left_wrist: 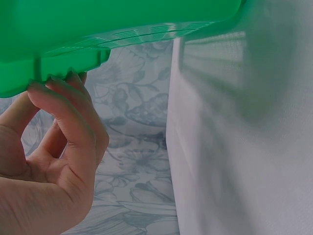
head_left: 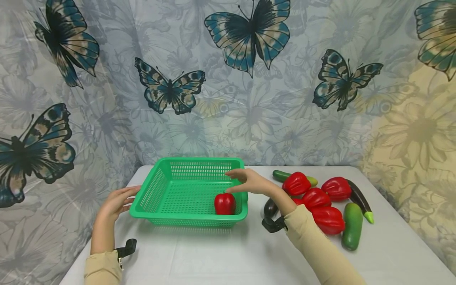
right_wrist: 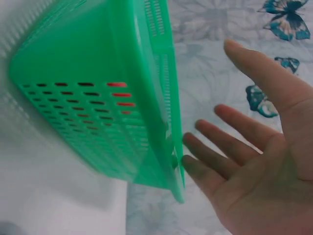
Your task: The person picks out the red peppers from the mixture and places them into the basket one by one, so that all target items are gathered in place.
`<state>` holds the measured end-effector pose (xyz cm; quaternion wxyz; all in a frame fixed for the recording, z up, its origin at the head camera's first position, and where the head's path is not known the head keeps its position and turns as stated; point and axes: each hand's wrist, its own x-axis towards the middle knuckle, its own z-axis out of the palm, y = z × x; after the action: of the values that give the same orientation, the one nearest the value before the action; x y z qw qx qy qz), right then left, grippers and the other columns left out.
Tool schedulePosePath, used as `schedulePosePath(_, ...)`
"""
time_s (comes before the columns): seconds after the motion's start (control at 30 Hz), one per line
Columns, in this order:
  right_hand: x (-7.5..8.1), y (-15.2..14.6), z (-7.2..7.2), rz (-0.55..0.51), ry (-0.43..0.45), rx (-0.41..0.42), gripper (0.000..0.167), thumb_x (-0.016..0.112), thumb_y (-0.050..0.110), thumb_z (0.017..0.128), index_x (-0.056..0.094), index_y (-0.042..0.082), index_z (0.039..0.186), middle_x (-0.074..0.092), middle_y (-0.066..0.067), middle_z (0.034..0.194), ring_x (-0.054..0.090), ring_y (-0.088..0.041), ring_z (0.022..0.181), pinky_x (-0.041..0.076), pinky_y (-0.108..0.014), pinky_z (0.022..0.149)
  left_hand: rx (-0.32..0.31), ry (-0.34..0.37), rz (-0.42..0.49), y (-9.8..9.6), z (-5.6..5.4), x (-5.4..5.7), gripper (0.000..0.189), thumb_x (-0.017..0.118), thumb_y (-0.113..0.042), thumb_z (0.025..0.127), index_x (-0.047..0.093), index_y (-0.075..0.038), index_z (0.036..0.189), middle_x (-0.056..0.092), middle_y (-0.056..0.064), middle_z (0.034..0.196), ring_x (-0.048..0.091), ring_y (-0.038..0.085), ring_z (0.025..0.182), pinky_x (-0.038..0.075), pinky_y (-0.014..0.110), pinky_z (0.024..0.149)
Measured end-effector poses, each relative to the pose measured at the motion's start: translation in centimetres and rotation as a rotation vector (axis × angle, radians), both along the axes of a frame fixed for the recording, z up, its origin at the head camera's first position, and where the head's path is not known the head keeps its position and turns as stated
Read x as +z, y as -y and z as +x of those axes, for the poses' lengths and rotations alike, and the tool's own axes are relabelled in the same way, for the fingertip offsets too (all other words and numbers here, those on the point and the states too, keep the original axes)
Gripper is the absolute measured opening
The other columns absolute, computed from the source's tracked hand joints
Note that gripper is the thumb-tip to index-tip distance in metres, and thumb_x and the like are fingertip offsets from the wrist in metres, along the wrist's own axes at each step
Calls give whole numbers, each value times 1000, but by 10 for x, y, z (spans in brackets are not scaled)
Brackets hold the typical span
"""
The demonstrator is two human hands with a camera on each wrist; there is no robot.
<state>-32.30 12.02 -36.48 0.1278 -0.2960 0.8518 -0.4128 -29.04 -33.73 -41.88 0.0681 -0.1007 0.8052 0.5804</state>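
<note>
A green plastic basket [head_left: 189, 216] with slotted walls stands on the white table. One red bell pepper [head_left: 225, 204] sits in its right front corner; the right wrist view shows only red patches through the slots. My left hand [head_left: 115, 202] is at the basket's left rim, and in the left wrist view its bent fingers [left_wrist: 68, 110] hold the lip from below. Over the right rim, my right hand [head_left: 251, 182] hangs above the pepper with thumb and fingers spread. Nothing is between those fingers, as the right wrist view confirms.
Several red bell peppers [head_left: 327, 220] lie in a pile to the right, with cucumbers [head_left: 352, 226] and a long dark eggplant [head_left: 360, 198] around them. A dark rounded vegetable [head_left: 270, 208] is partly behind my right wrist. Butterfly-print cloth [head_left: 256, 130] hangs behind the table [head_left: 213, 257].
</note>
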Motion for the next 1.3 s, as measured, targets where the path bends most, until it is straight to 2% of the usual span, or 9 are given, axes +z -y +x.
schedulePosePath(0.13, -2, -10, 5, -47, -12, -53, 66, 75, 34, 86, 49, 15, 144, 49, -7, 147, 44, -33, 139, 37, -55, 112, -3, -3, 10, 0, 0, 0, 76, 65, -51, 91, 44, -3, 146, 57, -24, 99, 62, 0, 92, 55, 24, 82)
schedulePosePath(0.27, -4, -22, 9, -96, -6, -100, 68, 75, 33, 86, 46, 16, 145, 47, -10, 149, 41, -33, 141, 32, -54, 116, -1, -4, 15, 0, -1, 0, 77, 65, -51, 90, 44, -2, 146, 58, -24, 98, 62, -1, 90, 55, 24, 82)
schedulePosePath(0.6, -12, -49, 19, -173, -14, -196, 72, 77, 35, 85, 44, 16, 147, 45, -6, 150, 42, -31, 140, 34, -51, 115, -5, 1, 9, 2, -1, -1, 76, 65, -51, 91, 44, -2, 146, 56, -23, 102, 60, -1, 92, 55, 24, 83)
schedulePosePath(0.7, -15, -56, 21, -172, -30, -231, 70, 76, 35, 85, 45, 18, 146, 46, -6, 150, 43, -32, 139, 36, -51, 114, -1, -1, 6, 1, -1, -1, 77, 65, -51, 90, 43, -2, 146, 56, -23, 102, 60, -1, 92, 55, 24, 83)
schedulePosePath(0.9, -18, -71, 26, -185, -44, -271, 71, 76, 35, 86, 44, 17, 147, 47, -9, 149, 43, -35, 138, 35, -54, 114, 6, -4, 8, 0, -1, 0, 78, 65, -51, 90, 44, -1, 146, 57, -23, 100, 60, -3, 89, 55, 24, 83)
schedulePosePath(1.13, -22, -90, 34, -174, -40, -333, 73, 75, 39, 85, 42, 19, 148, 46, -9, 150, 43, -33, 139, 35, -55, 113, 8, -5, 9, -1, -1, -1, 77, 65, -51, 90, 44, -1, 145, 56, -24, 100, 60, -3, 90, 55, 24, 82)
schedulePosePath(1.3, -25, -103, 39, -167, -63, -361, 72, 73, 37, 88, 40, 18, 149, 45, -12, 150, 41, -35, 140, 35, -56, 112, 8, -1, -1, 0, -2, -2, 77, 65, -52, 90, 44, -2, 145, 56, -21, 104, 59, -1, 92, 55, 25, 84)
